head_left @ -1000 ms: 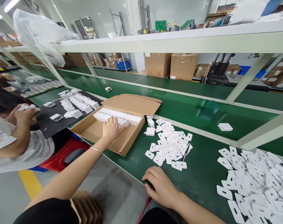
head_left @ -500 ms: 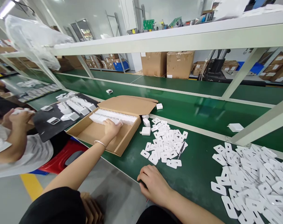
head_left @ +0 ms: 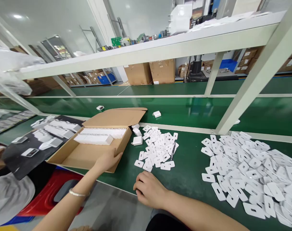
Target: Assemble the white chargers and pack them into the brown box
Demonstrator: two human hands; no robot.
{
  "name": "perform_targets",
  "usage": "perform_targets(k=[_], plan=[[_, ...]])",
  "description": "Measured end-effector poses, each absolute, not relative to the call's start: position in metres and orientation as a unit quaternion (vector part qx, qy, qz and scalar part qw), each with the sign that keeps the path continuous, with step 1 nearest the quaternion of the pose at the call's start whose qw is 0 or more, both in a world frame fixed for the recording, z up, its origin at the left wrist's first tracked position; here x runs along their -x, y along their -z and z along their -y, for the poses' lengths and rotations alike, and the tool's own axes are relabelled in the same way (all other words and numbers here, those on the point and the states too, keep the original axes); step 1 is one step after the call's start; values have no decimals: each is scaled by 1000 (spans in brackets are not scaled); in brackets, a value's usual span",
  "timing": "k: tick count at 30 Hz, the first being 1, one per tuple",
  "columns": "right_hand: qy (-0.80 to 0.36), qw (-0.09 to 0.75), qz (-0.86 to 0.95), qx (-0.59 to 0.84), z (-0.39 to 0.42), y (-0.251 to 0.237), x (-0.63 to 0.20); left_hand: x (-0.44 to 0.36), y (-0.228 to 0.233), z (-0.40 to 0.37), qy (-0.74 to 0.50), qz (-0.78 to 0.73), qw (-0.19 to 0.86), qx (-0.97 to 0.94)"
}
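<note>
right hand (head_left: 149, 192): fingertips curled under, nothing seen inside | large pile of white cards (head_left: 251, 173): cut off at right edge | co-worker's sleeve (head_left: 8, 199): cropped at left edge | black mat (head_left: 28, 147) parts: blurred, type not told

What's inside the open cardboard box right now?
The cardboard box holds rows of white chargers packed along its far side; the near part shows bare cardboard floor. The left hand rests on the near rim. Anything beneath the chargers is covered.
</note>
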State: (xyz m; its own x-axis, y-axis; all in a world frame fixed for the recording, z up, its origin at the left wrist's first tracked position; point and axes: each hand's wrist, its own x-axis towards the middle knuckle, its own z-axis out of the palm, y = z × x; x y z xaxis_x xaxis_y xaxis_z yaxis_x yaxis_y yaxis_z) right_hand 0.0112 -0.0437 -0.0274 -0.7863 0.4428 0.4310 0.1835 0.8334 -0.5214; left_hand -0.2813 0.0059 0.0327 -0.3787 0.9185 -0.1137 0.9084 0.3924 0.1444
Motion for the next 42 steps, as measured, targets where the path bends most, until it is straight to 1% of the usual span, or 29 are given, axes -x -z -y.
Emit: perform_targets(k=[6, 13, 16, 18, 22, 24, 27, 29, 31, 33, 36, 39, 42], plan=[[-178, 325, 919, 136, 38, 11, -17, 274, -26, 19, -1, -818, 91, -568], [-166, 374, 902, 138, 36, -45, -36, 278, -31, 32, 2, -817, 98, -568], [-162, 356, 909, 142, 34, -68, -64, 278, -30, 34, 0, -818, 96, -567], [-147, 334, 915, 171, 27, -77, -93, 280, -29, 34, -4, -816, 98, -569], [-80, 281, 904, 312, -4, -78, -170, 280, -29, 37, -1, -811, 116, -573], [-35, 248, 883, 396, -24, -70, -211, 272, -32, 38, 19, -818, 73, -570], [22, 198, 854, 481, -48, -51, -260, 243, -43, 32, 11, -801, -99, -590], [43, 179, 842, 507, -56, -37, -279, 211, -54, 18, -39, -765, -193, -613], [57, 170, 835, 520, -58, -22, -287, 170, -66, -7, -95, -726, -220, -645], [60, 162, 836, 521, -56, -11, -286, 122, -75, -44, -129, -670, -185, -708], [53, 160, 845, 508, -52, -1, -278, 46, -75, -114, -130, -629, -67, -763], [47, 178, 849, 496, -50, 0, -271, -22, -64, -185, -111, -622, -31, -774], [47, 198, 850, 487, -50, -1, -269, -68, -51, -240, -89, -626, -5, -775]])
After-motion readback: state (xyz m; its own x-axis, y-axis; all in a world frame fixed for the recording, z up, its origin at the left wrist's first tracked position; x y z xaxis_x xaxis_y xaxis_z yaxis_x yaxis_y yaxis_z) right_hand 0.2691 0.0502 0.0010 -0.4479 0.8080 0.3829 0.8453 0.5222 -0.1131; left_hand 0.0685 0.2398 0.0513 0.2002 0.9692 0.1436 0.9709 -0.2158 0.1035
